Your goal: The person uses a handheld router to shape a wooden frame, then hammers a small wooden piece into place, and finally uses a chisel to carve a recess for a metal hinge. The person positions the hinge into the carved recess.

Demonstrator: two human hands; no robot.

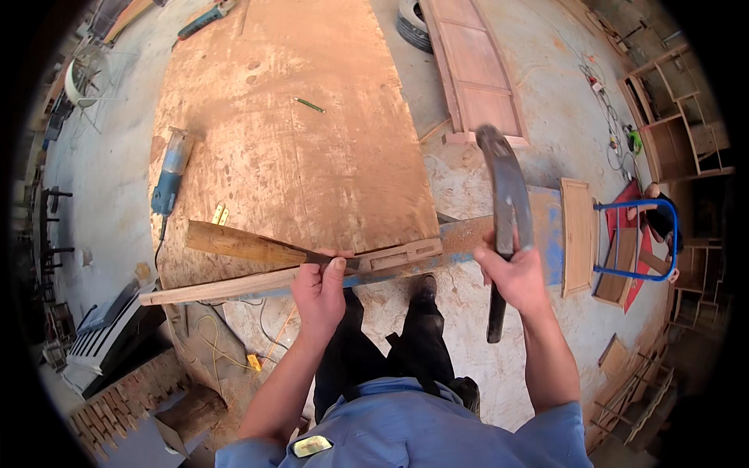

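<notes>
My left hand (320, 285) grips a chisel with a long wooden handle (242, 243), lying nearly flat with its blade pointing right onto a long wooden strip (234, 287). The strip rests along the near edge of a large plywood worktop (312, 117) and has a notch (406, 253) cut near its right end, just right of the blade. My right hand (511, 277) holds a dark, curved metal bar (507, 195) upright, raised to the right of the strip's notched end. My legs and shoes stand below the strip.
A blue angle grinder (170, 175), brass hinges (219, 214) and a green pencil (310, 104) lie on the worktop. A panelled door (476, 66) and tyre (411, 23) lie beyond. At right are a blue metal frame (636, 242), another person (659, 222) and wooden shelving (671, 117). Bricks (125, 398) lie at lower left.
</notes>
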